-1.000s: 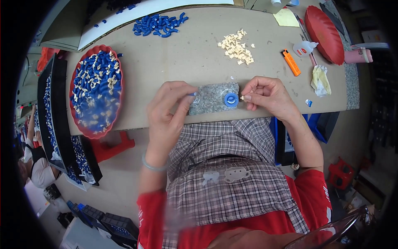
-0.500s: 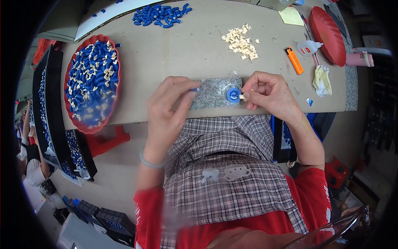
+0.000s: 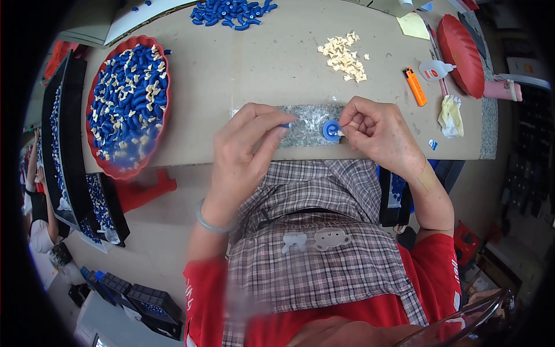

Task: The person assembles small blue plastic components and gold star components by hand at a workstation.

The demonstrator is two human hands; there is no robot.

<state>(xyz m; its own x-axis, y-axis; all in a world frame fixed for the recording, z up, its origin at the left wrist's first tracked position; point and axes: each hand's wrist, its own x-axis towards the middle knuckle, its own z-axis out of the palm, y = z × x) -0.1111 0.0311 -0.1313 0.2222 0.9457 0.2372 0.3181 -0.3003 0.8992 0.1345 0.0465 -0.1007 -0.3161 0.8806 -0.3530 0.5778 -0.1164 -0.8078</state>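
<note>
My left hand (image 3: 245, 144) pinches a small blue curved piece (image 3: 285, 125) between thumb and fingers, over the left part of a grey speckled stone slab (image 3: 306, 130). On the slab's right part sits a small round blue dish (image 3: 329, 136) with something whitish inside. My right hand (image 3: 381, 130) is closed in a pinch on a small cream-coloured piece (image 3: 341, 133) at the dish's right rim. The fingertips hide most of both held pieces. Whether the cream piece touches the dish's contents, I cannot tell.
A red scalloped tray (image 3: 169, 104) of blue and cream pieces stands left. Beyond the slab lie a blue pile (image 3: 228, 14) and a cream pile (image 3: 344, 56). To the right are an orange lighter-shaped item (image 3: 415, 87), a squeeze bottle (image 3: 433, 70), crumpled paper (image 3: 450, 115) and another red tray (image 3: 461, 55).
My left hand has moved slightly right, bringing its blue piece closer to the dish. The right hand stays beside the dish with the cream piece. The whole view has shifted a little.
</note>
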